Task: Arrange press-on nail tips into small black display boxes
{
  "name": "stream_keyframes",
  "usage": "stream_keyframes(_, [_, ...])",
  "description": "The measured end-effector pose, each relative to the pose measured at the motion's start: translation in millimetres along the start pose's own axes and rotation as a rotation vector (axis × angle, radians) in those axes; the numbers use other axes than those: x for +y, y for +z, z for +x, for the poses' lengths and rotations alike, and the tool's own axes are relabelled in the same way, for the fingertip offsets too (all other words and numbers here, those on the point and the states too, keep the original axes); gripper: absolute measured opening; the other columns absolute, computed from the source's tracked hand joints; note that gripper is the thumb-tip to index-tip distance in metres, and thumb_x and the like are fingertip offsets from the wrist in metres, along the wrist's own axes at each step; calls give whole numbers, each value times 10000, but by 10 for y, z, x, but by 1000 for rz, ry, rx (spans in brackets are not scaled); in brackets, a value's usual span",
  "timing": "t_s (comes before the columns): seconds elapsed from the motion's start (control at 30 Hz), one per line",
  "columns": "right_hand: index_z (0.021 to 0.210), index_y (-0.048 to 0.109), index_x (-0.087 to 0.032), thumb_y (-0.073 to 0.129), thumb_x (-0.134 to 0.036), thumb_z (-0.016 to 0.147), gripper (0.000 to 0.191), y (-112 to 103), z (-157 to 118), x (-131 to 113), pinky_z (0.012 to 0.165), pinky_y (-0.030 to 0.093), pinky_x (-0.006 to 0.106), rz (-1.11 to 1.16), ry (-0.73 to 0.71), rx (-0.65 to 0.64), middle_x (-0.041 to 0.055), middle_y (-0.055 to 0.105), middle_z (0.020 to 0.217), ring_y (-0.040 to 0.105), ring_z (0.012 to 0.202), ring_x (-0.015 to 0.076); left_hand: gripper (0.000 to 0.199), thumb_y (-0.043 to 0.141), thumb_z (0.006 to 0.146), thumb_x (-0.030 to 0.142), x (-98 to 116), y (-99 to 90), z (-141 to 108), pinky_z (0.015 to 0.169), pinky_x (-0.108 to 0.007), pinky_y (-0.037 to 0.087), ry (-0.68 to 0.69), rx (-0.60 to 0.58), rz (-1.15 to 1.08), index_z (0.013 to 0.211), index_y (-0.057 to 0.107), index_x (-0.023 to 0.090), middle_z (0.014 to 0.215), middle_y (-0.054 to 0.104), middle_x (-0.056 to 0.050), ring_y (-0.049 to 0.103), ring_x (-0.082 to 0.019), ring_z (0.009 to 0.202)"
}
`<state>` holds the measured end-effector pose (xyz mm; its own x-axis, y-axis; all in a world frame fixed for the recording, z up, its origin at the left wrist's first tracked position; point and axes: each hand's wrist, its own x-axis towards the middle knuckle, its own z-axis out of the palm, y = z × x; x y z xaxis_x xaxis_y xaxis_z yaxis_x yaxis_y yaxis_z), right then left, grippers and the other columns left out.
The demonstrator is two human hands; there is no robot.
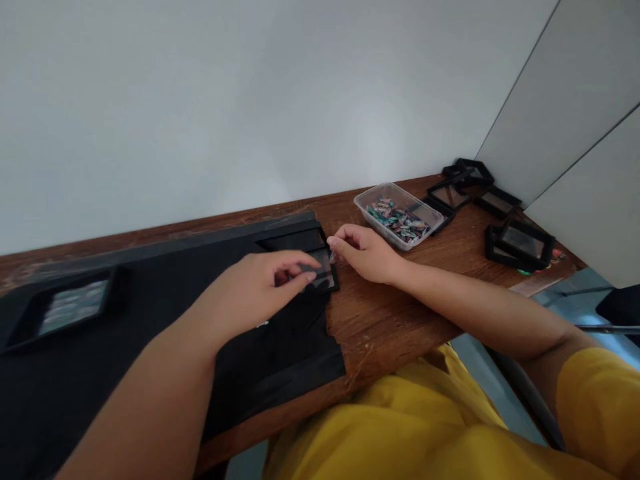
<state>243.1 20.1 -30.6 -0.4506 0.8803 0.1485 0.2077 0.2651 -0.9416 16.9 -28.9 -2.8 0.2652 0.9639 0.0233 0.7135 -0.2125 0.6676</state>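
A black-rimmed display frame with a clear window (330, 273) lies on the black mat near its right end. Over this frame is my left hand (255, 283), its thumb and index finger apart and nothing visible between them. At the frame's right edge my right hand (365, 253) is closed in a pinch on a small shiny clear piece (332, 256), mostly hidden by the fingers. Behind my right hand stands a clear plastic tub (433, 217) of small teal, pink and clear pieces (397, 219).
Another black frame (107, 293) with pale pieces inside lies on the black mat (165, 287) at left. Several black frames (523, 240) are piled at the right of the wooden table (390, 333). A white wall (200, 120) rises behind.
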Motion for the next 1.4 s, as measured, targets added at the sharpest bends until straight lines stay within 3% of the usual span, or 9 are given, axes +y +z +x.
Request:
stream_keyframes(0.1, [827, 547, -239, 626, -511, 1083, 382, -3, 8, 25, 712, 413, 304, 6, -5, 7, -29, 572, 766, 511, 746, 156, 314, 642, 867, 557, -85, 43, 4, 637, -342, 566, 48, -99, 56, 937, 891, 380, 872, 874, -20, 805, -269, 736])
stream_keyframes(0.2, [832, 548, -236, 624, -465, 1089, 352, -2, 14, 43, 721, 415, 305, 11, -13, 6, -27, 580, 777, 518, 754, 157, 280, 680, 892, 553, -154, 52, 21, 747, -359, 631, 67, -46, 58, 939, 907, 397, 998, 902, -27, 853, -304, 883])
stream_keyframes(0.37, [825, 555, -234, 632, -460, 1088, 355, 0, 13, 41, 722, 413, 305, 4, -17, -5, -27, 576, 770, 517, 763, 158, 281, 696, 890, 506, -242, 24, 46, 786, -400, 659, 84, 52, 123, 1016, 922, 396, 1041, 904, -48, 852, -332, 922])
stream_keyframes(0.57, [819, 545, -240, 619, -520, 1083, 391, -1, 9, 33, 720, 418, 314, -1, -35, -7, -20, 573, 773, 519, 777, 167, 237, 711, 880, 417, -236, 33, 53, 752, -452, 649, 59, 97, 279, 978, 926, 424, 925, 893, -47, 835, -360, 822])
stream_keyframes(0.73, [817, 540, -245, 625, -658, 1052, 483, -3, 4, 23, 716, 411, 313, -10, -33, -14, -25, 559, 763, 512, 770, 166, 169, 755, 864, 407, -220, 60, 53, 662, -406, 613, 82, 135, 314, 902, 919, 419, 854, 873, -39, 817, -352, 780])
stream_keyframes(0.93, [823, 544, -241, 616, -675, 1044, 492, -10, 8, 26, 716, 408, 315, 2, -80, -25, -19, 564, 777, 504, 760, 161, 201, 717, 873, 416, -201, 101, 78, 681, -396, 596, 110, 115, 330, 884, 916, 393, 771, 838, -40, 763, -308, 672])
stream_keyframes(1.17, [826, 545, -239, 629, -694, 1052, 514, 3, -4, 30, 719, 417, 309, -15, -63, -28, -18, 587, 771, 525, 764, 163, 205, 717, 877, 420, -188, 113, 44, 625, -367, 565, 119, 181, 396, 922, 916, 406, 796, 844, -36, 782, -313, 733])
stream_keyframes(1.4, [813, 553, -238, 625, -696, 1052, 522, 18, -9, 43, 727, 414, 317, -38, -54, -36, -9, 609, 775, 540, 768, 167, 180, 738, 882, 436, -133, 118, 39, 555, -371, 497, 13, 185, 414, 879, 916, 409, 742, 817, -36, 744, -322, 656])
